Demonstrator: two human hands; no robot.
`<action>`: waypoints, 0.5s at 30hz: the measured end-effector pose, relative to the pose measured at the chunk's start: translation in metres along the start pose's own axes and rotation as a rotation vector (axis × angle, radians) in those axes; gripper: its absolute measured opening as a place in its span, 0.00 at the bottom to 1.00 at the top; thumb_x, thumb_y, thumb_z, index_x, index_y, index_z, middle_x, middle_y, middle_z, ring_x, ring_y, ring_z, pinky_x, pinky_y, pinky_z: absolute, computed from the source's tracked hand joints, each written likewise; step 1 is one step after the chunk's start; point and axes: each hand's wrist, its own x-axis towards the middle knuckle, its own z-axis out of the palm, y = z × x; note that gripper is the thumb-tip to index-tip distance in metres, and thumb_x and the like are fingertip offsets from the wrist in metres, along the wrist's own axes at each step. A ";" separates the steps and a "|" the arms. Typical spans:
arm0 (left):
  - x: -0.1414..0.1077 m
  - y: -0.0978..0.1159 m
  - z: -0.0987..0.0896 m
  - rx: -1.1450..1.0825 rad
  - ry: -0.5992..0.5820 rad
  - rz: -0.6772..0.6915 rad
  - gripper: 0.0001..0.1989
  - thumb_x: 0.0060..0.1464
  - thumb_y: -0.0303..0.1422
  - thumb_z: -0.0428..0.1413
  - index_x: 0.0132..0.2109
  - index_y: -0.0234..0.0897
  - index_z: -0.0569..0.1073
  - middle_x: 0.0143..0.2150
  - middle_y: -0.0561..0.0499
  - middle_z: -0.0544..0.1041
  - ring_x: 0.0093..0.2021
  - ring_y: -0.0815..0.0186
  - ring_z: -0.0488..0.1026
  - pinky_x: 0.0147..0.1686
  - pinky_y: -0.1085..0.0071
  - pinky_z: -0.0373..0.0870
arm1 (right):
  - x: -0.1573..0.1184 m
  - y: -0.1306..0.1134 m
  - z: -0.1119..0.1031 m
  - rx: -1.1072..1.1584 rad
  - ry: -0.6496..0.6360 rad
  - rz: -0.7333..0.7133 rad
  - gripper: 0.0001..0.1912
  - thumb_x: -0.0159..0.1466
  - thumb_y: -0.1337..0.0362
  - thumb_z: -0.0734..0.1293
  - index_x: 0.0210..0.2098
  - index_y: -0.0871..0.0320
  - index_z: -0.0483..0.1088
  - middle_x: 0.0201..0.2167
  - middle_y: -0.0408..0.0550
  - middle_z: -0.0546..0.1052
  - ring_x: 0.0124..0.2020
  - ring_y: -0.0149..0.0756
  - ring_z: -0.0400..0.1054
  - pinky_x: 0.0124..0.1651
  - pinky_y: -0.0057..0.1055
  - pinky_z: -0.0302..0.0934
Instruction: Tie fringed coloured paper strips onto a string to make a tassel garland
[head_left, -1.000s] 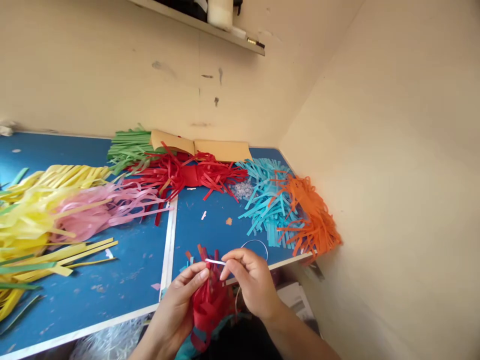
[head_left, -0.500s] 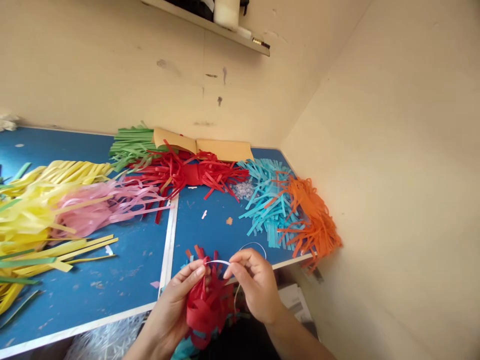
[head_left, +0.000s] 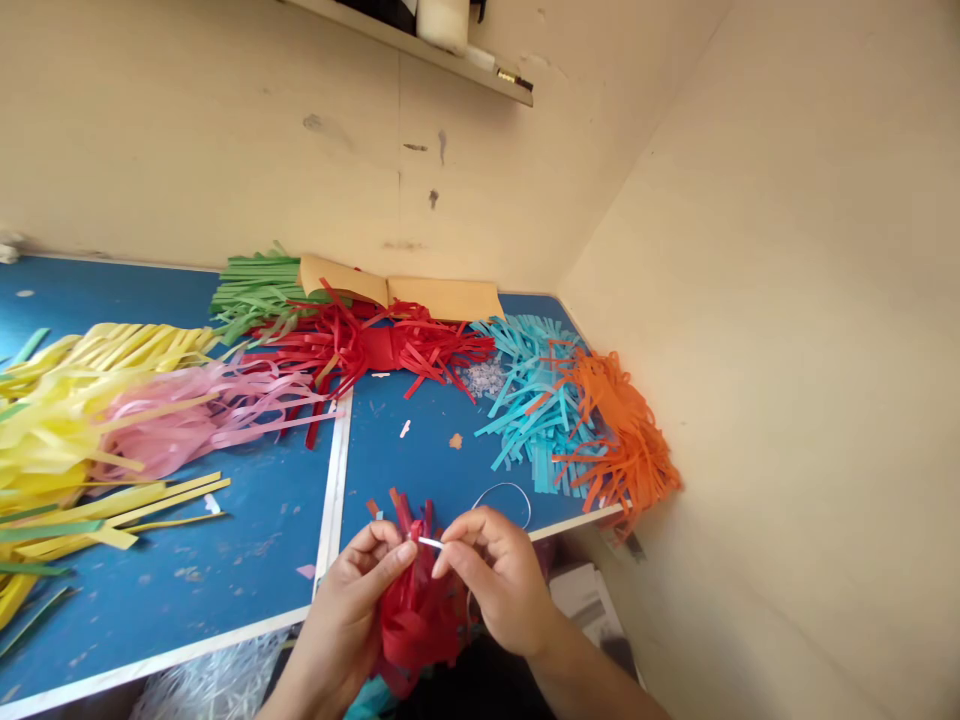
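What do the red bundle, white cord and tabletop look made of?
Red bundle: probably tissue paper, mostly matte; thin, creased, cut into strips.
White cord: perhaps plastic or ribbon, smooth; even white, no twist visible.
Tabletop: likely painted or laminated board, slight sheen; flat blue, pale scuffs.

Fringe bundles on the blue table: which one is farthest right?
The orange bundle: it overlaps the light-blue bundle, and the red bundle, pink bundle, green bundle and yellow bundle lie further left.

Scuffed cream walls (head_left: 225,160) meeting in a corner, narrow shelf (head_left: 450,67) high up, white-edged blue table (head_left: 247,550) below
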 end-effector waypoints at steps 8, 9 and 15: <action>-0.007 -0.002 -0.011 0.861 0.035 0.620 0.13 0.37 0.34 0.70 0.23 0.43 0.71 0.27 0.51 0.79 0.29 0.63 0.74 0.34 0.71 0.68 | 0.005 -0.005 -0.004 -0.297 -0.245 -0.038 0.12 0.69 0.56 0.64 0.46 0.56 0.71 0.35 0.45 0.79 0.35 0.34 0.73 0.38 0.27 0.62; -0.008 -0.002 -0.011 0.920 0.016 0.677 0.12 0.38 0.33 0.70 0.23 0.44 0.72 0.28 0.51 0.80 0.30 0.62 0.74 0.34 0.71 0.67 | 0.005 -0.003 -0.001 -0.339 -0.217 -0.081 0.11 0.68 0.56 0.64 0.41 0.56 0.73 0.35 0.46 0.79 0.37 0.35 0.73 0.40 0.29 0.63; -0.003 -0.014 -0.010 1.123 -0.157 0.736 0.04 0.55 0.38 0.61 0.32 0.47 0.77 0.31 0.47 0.79 0.33 0.60 0.74 0.37 0.68 0.65 | 0.022 -0.014 -0.035 -0.212 0.057 -0.181 0.23 0.68 0.45 0.61 0.27 0.54 0.72 0.27 0.47 0.76 0.29 0.36 0.71 0.35 0.36 0.65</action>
